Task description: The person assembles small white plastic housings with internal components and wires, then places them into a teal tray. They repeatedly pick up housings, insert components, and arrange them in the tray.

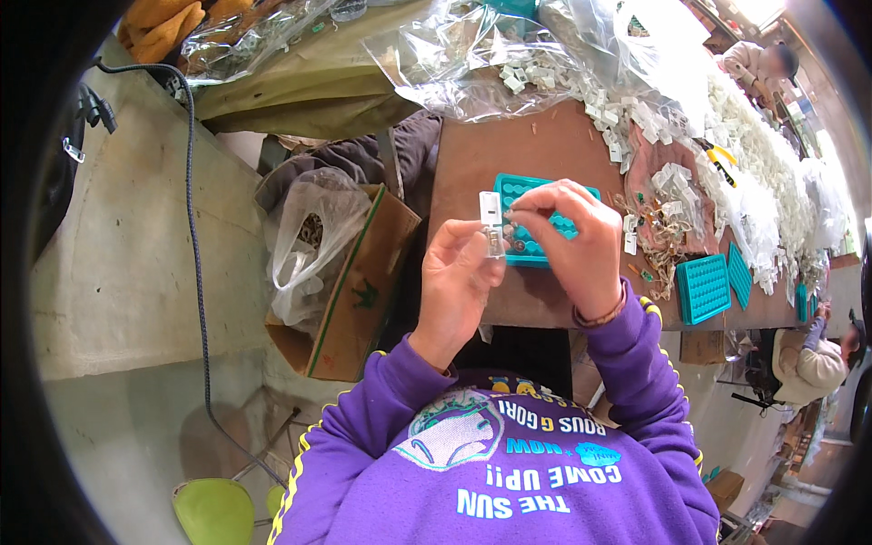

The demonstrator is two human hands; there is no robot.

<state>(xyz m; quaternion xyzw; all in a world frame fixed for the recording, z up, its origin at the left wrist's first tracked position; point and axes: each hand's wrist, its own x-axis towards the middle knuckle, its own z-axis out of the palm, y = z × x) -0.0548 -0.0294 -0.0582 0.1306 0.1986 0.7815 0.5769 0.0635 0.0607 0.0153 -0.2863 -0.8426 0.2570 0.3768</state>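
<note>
**Fitting a small part into a clear clip**

The left hand (459,272) pinches a small clear plastic clip (491,221) upright above the teal tray (520,193), while the right hand (574,243) closes its fingertips on a tiny piece at the clip's side (too small to identify). This looks like mid-assembly; the next move likely calls for steady alignment and a gentle press.

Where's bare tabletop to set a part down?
Free: brown table strip between the plastic bags and the teal tray; also near edge under the right hand. Crowded: right side, white clips and more teal trays.
</note>
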